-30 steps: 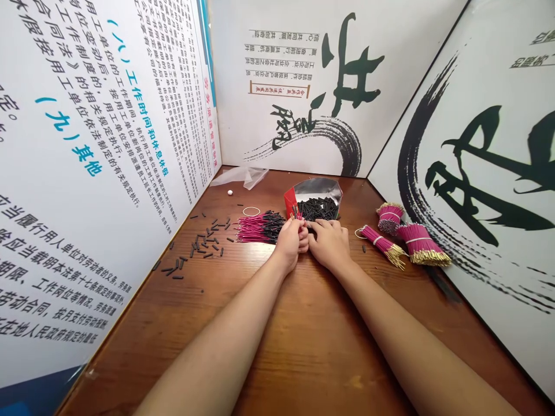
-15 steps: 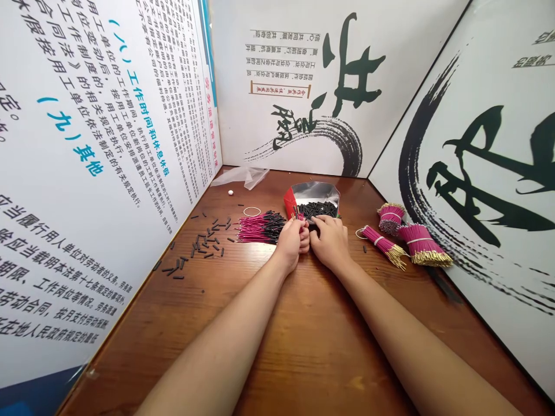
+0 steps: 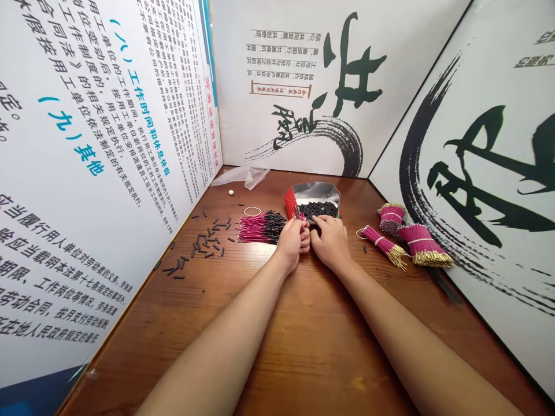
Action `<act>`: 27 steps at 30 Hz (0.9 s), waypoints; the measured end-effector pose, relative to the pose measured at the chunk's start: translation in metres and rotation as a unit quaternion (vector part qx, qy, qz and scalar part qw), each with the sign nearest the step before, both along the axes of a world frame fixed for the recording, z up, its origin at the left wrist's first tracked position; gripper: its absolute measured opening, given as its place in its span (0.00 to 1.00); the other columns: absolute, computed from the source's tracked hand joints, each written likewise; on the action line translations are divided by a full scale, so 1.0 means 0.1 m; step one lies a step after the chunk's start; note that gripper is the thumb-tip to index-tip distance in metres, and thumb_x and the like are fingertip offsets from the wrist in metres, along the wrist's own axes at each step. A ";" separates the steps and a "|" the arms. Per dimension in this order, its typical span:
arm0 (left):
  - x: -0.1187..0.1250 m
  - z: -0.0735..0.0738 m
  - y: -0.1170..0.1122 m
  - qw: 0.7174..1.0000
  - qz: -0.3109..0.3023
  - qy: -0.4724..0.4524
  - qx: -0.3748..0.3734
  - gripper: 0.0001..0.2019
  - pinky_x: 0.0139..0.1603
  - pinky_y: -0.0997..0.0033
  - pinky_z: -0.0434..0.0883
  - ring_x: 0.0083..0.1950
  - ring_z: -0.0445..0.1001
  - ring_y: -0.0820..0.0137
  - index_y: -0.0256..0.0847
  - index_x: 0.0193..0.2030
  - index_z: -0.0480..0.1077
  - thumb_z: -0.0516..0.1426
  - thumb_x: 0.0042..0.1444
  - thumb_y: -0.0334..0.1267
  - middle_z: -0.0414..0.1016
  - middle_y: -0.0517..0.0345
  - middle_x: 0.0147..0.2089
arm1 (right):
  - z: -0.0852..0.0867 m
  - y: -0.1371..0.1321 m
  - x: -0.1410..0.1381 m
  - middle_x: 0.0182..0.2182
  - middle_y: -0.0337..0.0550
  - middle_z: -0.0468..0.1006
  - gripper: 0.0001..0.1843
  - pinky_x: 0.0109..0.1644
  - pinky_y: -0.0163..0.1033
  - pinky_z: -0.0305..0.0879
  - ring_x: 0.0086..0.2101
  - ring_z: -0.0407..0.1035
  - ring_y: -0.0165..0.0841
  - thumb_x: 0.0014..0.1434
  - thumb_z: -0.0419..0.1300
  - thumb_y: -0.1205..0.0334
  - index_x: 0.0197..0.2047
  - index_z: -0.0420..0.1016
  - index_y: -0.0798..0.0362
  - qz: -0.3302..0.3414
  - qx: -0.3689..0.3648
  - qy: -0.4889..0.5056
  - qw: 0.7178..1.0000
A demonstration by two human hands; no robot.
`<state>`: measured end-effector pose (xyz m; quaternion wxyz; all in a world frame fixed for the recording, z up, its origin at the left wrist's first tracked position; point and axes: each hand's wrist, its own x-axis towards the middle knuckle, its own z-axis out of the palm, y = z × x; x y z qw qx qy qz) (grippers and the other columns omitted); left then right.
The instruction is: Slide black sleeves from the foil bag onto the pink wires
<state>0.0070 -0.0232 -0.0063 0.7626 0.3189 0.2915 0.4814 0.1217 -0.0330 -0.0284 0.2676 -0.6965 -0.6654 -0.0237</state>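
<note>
My left hand is closed around a few magenta wires, whose tips stick up above the fingers. Beside it, my right hand rests at the front edge of an open red box with a silvery inside. Its fingertips reach over the short black sleeves heaped in the box, and thumb and forefinger look apart. Just left of my left hand lies a pile of magenta wires with black sleeves on their right ends.
Loose black sleeves are scattered at left, near a white ring and clear plastic bag. Banded bundles of magenta wires lie at right, with a smaller bundle beside them. Printed panels wall the table on three sides.
Almost nothing differs. Both hands keep their places, with only a slight shift of the right fingers at the box.
</note>
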 end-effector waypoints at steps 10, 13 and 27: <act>0.00 -0.01 0.00 1.000 0.001 0.002 0.002 0.04 0.15 0.81 0.43 0.13 0.43 0.82 0.41 0.29 0.59 0.53 0.53 0.35 0.50 0.72 0.16 | 0.02 -0.01 -0.01 0.56 0.53 0.75 0.26 0.58 0.48 0.58 0.55 0.62 0.45 0.62 0.50 0.62 0.59 0.74 0.58 -0.002 -0.006 0.002 1.000; 0.00 -0.01 0.00 1.000 0.003 0.004 0.002 0.03 0.15 0.81 0.43 0.13 0.43 0.82 0.41 0.29 0.59 0.52 0.53 0.34 0.50 0.71 0.16 | 0.03 -0.01 -0.01 0.57 0.53 0.75 0.26 0.59 0.48 0.58 0.56 0.62 0.45 0.62 0.50 0.62 0.60 0.74 0.59 -0.001 -0.010 0.005 1.000; 0.00 -0.03 0.01 1.000 0.000 0.001 0.003 0.04 0.15 0.81 0.43 0.13 0.43 0.82 0.41 0.29 0.60 0.52 0.53 0.35 0.50 0.72 0.16 | 0.02 -0.01 -0.01 0.54 0.52 0.77 0.24 0.58 0.49 0.58 0.54 0.64 0.46 0.61 0.50 0.62 0.57 0.76 0.58 0.011 0.007 0.018 1.000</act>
